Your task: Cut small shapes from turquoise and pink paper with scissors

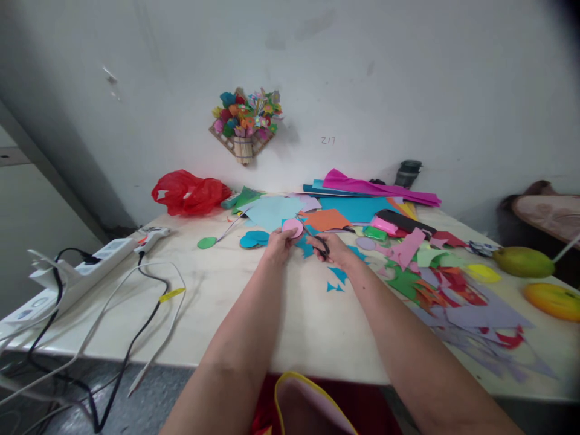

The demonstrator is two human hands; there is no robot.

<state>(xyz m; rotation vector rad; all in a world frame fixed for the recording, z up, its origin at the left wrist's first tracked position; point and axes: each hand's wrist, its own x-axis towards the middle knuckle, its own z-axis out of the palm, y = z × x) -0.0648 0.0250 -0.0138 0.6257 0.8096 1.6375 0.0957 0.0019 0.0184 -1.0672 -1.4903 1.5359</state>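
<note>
Near the middle of the table, my left hand [280, 244] pinches a pink paper circle [292, 226] together with blue paper [306, 244] that shows around and beneath it. My right hand [334, 249] is closed around the black handles of a pair of scissors [321, 245]. The scissor blades point up and left toward the blue paper; I cannot tell whether they touch it. Left of my left hand lie several blue paper circles [254, 238], partly stacked. Small blue offcuts [338, 276] are scattered below my right hand.
A white power strip [90, 266] and cables lie at the left. A red plastic bag [190, 193] sits at the back left. Paper scraps [471, 302], a black phone [405, 222] and a green mango [523, 261] are at the right. A green circle [207, 242] lies farther left.
</note>
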